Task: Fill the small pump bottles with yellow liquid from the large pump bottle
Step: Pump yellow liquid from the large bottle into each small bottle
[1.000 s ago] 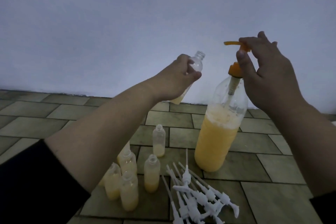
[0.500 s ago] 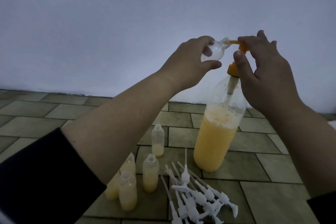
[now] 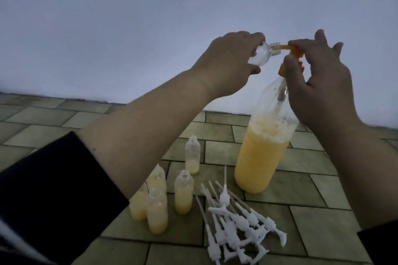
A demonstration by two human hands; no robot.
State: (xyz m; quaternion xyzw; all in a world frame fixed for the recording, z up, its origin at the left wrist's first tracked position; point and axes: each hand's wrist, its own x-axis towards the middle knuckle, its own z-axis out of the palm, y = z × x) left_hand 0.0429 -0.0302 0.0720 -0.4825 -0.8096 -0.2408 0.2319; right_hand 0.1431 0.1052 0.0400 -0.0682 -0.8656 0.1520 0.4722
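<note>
A person's left hand grips a clear small bottle tipped on its side, its open mouth meeting the orange spout of the large pump bottle, which stands upright and partly full of frothy yellow liquid. The right hand pinches the orange pump head between thumb and forefinger, its other fingers spread above. The step in hand appears to be the dispensing stroke: it would go best with the spout tip kept seated inside the small bottle's neck, a slow, even press, and the small bottle tilted mouth-up enough that the liquid runs in rather than dribbling back. To the left of the large bottle, five uncapped small bottles stand on the floor, each part-filled with yellow; one stands a little apart, nearer the wall. Just in front of the large bottle lies a loose heap of white pump tops with long dip tubes. The floor is laid in greenish rectangular tiles and meets a plain pale wall behind the large bottle; the light is dim.
</note>
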